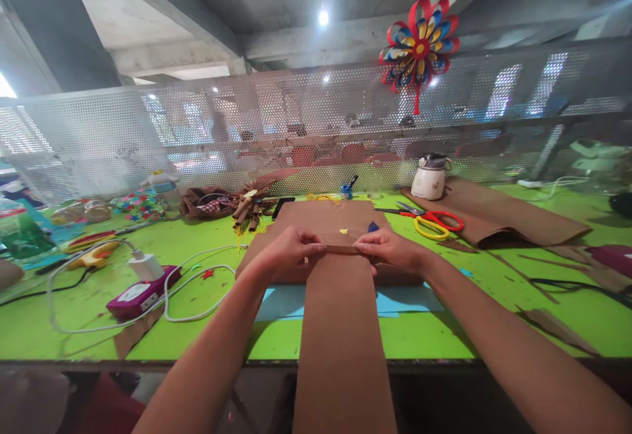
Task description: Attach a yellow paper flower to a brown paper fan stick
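Note:
A long strip of brown kraft paper (343, 328) runs from the middle of the table over its front edge toward me. Its far end has a narrow folded edge. My left hand (291, 249) pinches the left corner of that fold between thumb and fingers. At the right corner, my right hand (392, 249) pinches the same fold. Beneath the hands lies a larger stack of brown paper (326, 213), with a small yellow scrap (343, 231) and a dark blue object (373, 226) on it. Light blue paper (281, 302) shows underneath.
Red-handled scissors (439, 220) and yellow-handled ones (429, 228) lie right of the stack, near a white flask (428, 177) and brown paper (513, 217). On the left are a purple power strip (143, 296), a white cable (170, 312) and a hot glue gun (93, 256). Behind stands a perforated screen (276, 124).

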Demonstrator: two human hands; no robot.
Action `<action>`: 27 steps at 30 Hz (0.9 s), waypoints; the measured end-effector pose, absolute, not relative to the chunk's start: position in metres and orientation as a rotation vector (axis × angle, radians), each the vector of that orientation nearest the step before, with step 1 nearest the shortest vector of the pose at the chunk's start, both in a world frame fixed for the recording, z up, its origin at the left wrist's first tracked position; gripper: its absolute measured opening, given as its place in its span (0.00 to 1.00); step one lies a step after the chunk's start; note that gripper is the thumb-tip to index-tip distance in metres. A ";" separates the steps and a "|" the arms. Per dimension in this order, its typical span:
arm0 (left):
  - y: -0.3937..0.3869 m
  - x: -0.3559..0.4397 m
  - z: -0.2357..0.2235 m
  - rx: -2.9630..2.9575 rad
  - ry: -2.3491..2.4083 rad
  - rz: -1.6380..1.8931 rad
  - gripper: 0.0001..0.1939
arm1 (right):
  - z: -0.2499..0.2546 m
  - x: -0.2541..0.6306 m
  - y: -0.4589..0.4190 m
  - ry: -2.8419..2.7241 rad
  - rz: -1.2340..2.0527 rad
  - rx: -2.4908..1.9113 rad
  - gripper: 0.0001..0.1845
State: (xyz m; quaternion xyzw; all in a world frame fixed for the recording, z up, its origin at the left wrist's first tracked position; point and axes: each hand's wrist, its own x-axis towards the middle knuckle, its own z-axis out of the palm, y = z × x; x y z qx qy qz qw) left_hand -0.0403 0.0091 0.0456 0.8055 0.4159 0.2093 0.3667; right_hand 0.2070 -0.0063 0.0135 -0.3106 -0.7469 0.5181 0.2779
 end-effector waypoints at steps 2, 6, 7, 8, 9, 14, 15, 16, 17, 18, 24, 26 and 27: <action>0.010 -0.043 0.045 2.014 1.033 0.580 0.14 | 0.013 0.208 -0.005 -1.942 1.408 -0.818 0.23; 0.007 -0.045 0.043 1.883 0.920 0.615 0.14 | 0.013 0.209 -0.001 -1.693 1.330 -0.836 0.21; 0.007 -0.044 0.043 1.842 0.887 0.616 0.14 | 0.014 0.208 -0.002 -1.670 1.287 -0.851 0.20; 0.006 -0.042 0.042 1.799 0.855 0.611 0.14 | 0.015 0.207 -0.003 -1.674 1.253 -0.854 0.18; 0.005 -0.040 0.041 1.758 0.822 0.603 0.14 | 0.017 0.205 -0.006 -1.693 1.245 -0.838 0.18; 0.004 -0.029 0.033 1.540 0.658 0.493 0.14 | 0.022 0.191 -0.024 -1.785 1.483 -0.625 0.26; 0.003 -0.027 0.032 1.496 0.635 0.479 0.14 | 0.022 0.189 -0.025 -1.809 1.486 -0.614 0.25; 0.002 -0.026 0.032 1.458 0.621 0.473 0.13 | 0.022 0.188 -0.026 -1.834 1.457 -0.607 0.22; 0.001 -0.024 0.031 1.432 0.618 0.475 0.13 | 0.022 0.188 -0.026 -1.851 1.403 -0.596 0.19; -0.001 -0.023 0.031 1.418 0.624 0.481 0.14 | 0.021 0.188 -0.025 -1.856 1.340 -0.582 0.16; -0.005 -0.018 0.032 1.505 0.685 0.432 0.16 | 0.022 0.191 -0.020 -1.852 1.187 -0.620 0.15; -0.004 -0.019 0.032 1.521 0.744 0.474 0.16 | 0.023 0.191 -0.021 -1.852 1.221 -0.670 0.17; -0.002 -0.020 0.033 1.522 0.773 0.515 0.18 | 0.023 0.192 -0.021 -1.857 1.242 -0.697 0.18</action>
